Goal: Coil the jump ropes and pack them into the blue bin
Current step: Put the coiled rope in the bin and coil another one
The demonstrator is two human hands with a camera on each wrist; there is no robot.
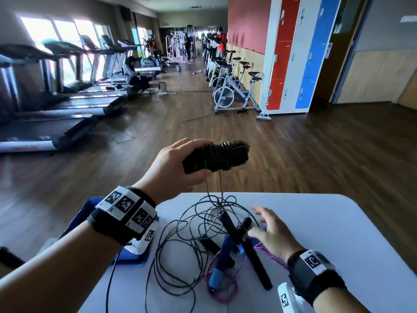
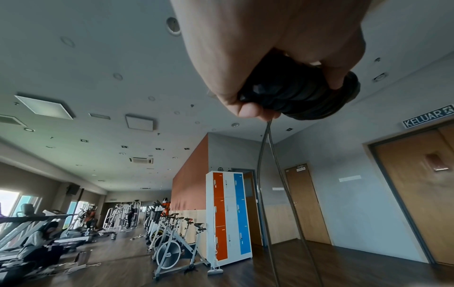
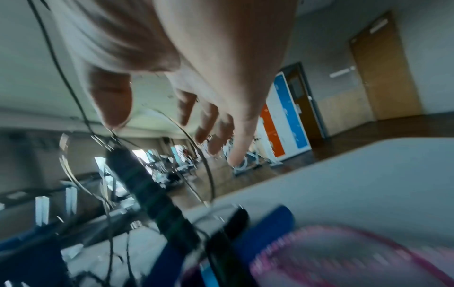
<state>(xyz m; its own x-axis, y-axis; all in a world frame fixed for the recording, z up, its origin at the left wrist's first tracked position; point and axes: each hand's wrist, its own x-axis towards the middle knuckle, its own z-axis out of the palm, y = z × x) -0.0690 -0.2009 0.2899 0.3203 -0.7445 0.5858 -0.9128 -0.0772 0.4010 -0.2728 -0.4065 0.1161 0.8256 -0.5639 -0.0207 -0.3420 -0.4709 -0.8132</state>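
Note:
My left hand (image 1: 180, 168) is raised above the table's far edge and grips a coiled black jump rope bundle (image 1: 215, 158), cord wound round its handles (image 2: 302, 93). Two strands of cord (image 1: 220, 184) hang from it down to the pile. On the white table (image 1: 338, 222) lies a tangle of loose black cord (image 1: 180, 245), black handles (image 1: 230, 224), blue handles (image 1: 220, 263) and a pink-purple rope (image 1: 223, 290). My right hand (image 1: 269, 227) hovers with spread fingers over the handles (image 3: 152, 194), holding nothing. The blue bin (image 1: 89, 211) sits left of the table, mostly hidden behind my left forearm.
Treadmills (image 1: 45, 105) line the left wall, exercise bikes (image 1: 232, 91) and red, white and blue lockers (image 1: 293, 53) the right. Other people are farther down the gym. Wood floor lies beyond the table's far edge.

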